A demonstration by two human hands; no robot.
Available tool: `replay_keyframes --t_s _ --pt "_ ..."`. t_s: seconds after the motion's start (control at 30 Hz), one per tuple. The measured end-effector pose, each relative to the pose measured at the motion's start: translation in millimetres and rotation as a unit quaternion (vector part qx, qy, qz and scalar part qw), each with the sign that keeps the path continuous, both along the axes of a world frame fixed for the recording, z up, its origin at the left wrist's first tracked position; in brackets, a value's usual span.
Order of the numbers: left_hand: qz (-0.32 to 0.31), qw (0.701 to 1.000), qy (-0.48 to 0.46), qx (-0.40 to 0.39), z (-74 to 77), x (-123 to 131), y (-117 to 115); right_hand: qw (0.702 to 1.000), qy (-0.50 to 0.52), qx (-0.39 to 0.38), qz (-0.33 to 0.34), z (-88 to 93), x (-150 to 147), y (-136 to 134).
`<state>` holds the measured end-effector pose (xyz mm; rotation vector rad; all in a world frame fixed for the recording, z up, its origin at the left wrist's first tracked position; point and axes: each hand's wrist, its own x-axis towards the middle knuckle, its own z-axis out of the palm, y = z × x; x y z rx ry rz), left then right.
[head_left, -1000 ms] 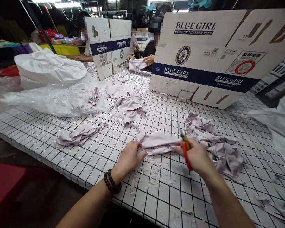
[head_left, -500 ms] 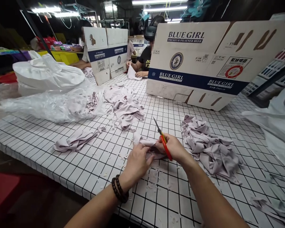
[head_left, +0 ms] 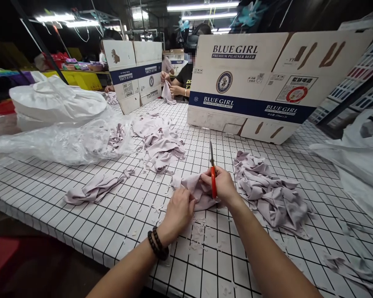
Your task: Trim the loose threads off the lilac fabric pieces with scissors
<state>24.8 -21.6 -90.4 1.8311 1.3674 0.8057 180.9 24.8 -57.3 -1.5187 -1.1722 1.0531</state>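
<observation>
My left hand (head_left: 179,210) is closed on the near left edge of a pale lilac piece of fabric (head_left: 202,198) on the table. In my right hand (head_left: 223,186) is a pair of red-handled scissors (head_left: 213,182), blades pointing away from me. Thumb and finger of that hand also pinch the fabric's upper edge. To the right lies a heap of similar fabric pieces (head_left: 272,194). Another fabric pile (head_left: 161,145) lies beyond my hands, and a single folded piece (head_left: 96,188) rests to the left. Small scraps (head_left: 197,244) are scattered around my wrists.
Two cardboard screens, a large one (head_left: 236,78) and a smaller one (head_left: 136,74), stand on the grid-patterned table (head_left: 136,231). A clear plastic bag (head_left: 59,142) and white bag (head_left: 56,99) sit left; another white bag (head_left: 360,157) is right. Behind, a co-worker's hands (head_left: 174,87) hold fabric.
My right hand has turned the scissors more upright and lifted the fabric's edge, which is now more spread out. My left hand has shifted slightly left and down. The view has moved a little.
</observation>
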Motion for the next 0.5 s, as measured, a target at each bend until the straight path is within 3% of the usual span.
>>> replay_keyframes --t_s 0.07,0.13,0.17,0.23,0.27,0.33,0.43,0.5 --pt "-0.011 0.999 -0.037 -0.034 4.1 -7 -7 1.0 -0.019 0.004 -0.015 1.0 3 1" --pt "0.007 0.981 -0.146 -0.131 10.3 -15 -16 0.999 -0.039 -0.007 -0.01 3.7 4 -4" --pt "0.03 0.951 -0.231 -0.204 14.0 -19 -21 0.999 -0.045 -0.018 0.007 5.5 4 -9" --pt "0.089 0.837 -0.404 -0.357 21.4 -26 -31 0.996 -0.04 -0.043 0.062 8.6 2 -23" --pt "0.116 0.773 -0.463 -0.417 24.8 -28 -36 0.993 -0.033 -0.056 0.098 9.4 0 -32" --pt "0.151 0.694 -0.511 -0.485 30.2 -31 -45 0.982 -0.024 -0.075 0.174 8.4 -7 -49" --pt "0.189 0.648 -0.526 -0.518 34.5 -30 -57 0.967 -0.033 -0.079 0.24 1.2 -16 -68" --pt "0.215 0.627 -0.531 -0.527 36.0 -27 -64 0.968 -0.04 -0.073 0.236 -4.8 -19 -75"
